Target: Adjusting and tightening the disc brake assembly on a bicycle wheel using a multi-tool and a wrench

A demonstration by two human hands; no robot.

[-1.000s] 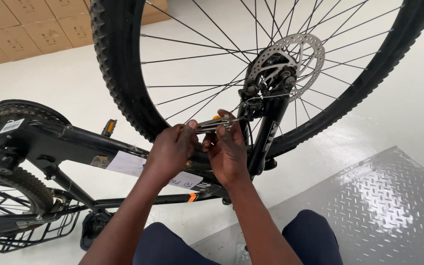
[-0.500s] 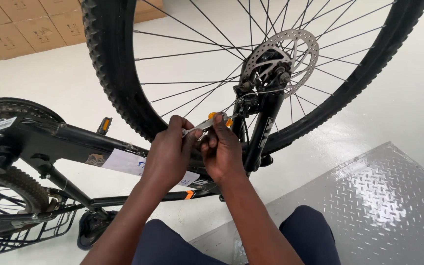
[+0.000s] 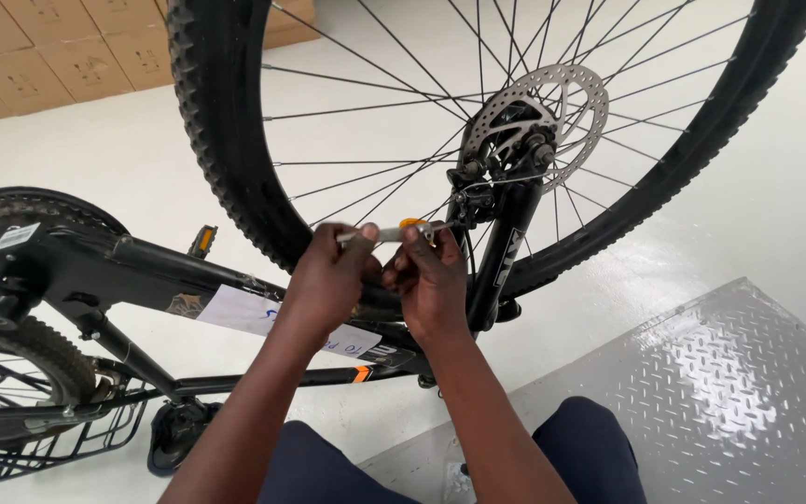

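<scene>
Nearest the camera are the person's knees in dark blue trousers (image 3: 328, 467), set over a white floor and the corner of a grey tread-patterned metal plate (image 3: 729, 392); both forearms reach up from there to the middle of the view. The left hand (image 3: 328, 280) is curled closed, its fingertips pinching the near end of a slim silver tool (image 3: 389, 232) with a small orange part on it; the right hand (image 3: 431, 280) is likewise closed, thumb and fingers pinched on the same tool just beside the left hand, so the two hands nearly touch. The tool lies roughly level, its far end pointing toward the fork leg (image 3: 501, 252) and the brake caliper (image 3: 478, 173); whether its tip touches the caliper cannot be told. Behind the hands runs the black bicycle frame (image 3: 142, 261), upside down, with a white paper tag (image 3: 244, 313) on its tube; at the left sit the chainring (image 3: 39, 210) and a pedal (image 3: 179, 434). Beyond stands the front wheel (image 3: 216, 140) with its knobby tyre, thin spokes and silver disc rotor (image 3: 562, 112); farthest off, cardboard boxes (image 3: 39, 47) lie stacked at the top left.
</scene>
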